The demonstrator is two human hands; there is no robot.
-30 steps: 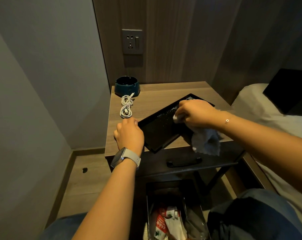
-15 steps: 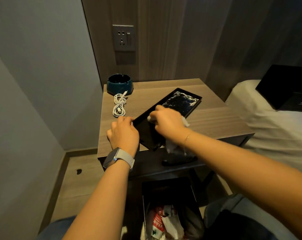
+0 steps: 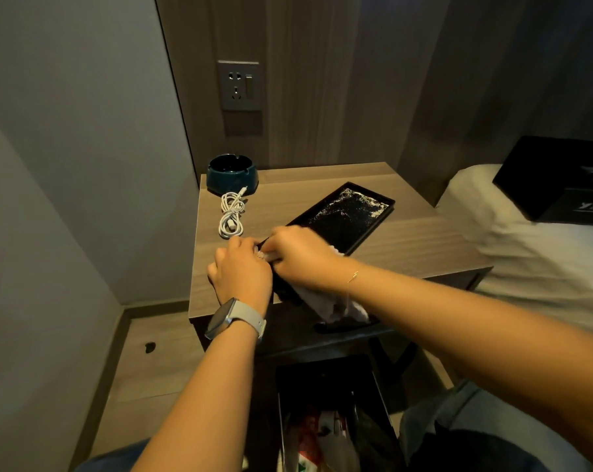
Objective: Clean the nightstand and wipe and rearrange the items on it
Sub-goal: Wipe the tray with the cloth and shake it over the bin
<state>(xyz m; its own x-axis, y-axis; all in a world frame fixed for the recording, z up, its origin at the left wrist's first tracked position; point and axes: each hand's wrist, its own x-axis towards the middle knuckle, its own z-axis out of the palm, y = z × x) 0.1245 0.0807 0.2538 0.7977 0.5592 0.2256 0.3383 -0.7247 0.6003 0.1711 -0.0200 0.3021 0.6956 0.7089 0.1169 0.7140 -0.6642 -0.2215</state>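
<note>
A black rectangular tray (image 3: 344, 216) lies slantwise on the wooden nightstand (image 3: 407, 240), its far end streaked with pale smears. My right hand (image 3: 302, 257) grips a white cloth (image 3: 325, 301) and presses it on the tray's near left corner; the cloth's loose end hangs over the nightstand's front. My left hand (image 3: 242, 270), with a grey watch on the wrist, holds the tray's near left edge, fingers curled down. A coiled white cable (image 3: 232, 212) and a dark blue ashtray (image 3: 232, 173) sit at the back left.
A wall socket (image 3: 239, 85) is above the nightstand. A bed with white sheets (image 3: 543, 253) and a black box (image 3: 557, 178) lies to the right. Under the nightstand stands a dark bin (image 3: 329, 417) holding wrappers. The grey wall is close on the left.
My right hand has drawn the cloth from the tray's far end down to its near left corner, uncovering the smeared far end. My left hand stayed at the tray's edge.
</note>
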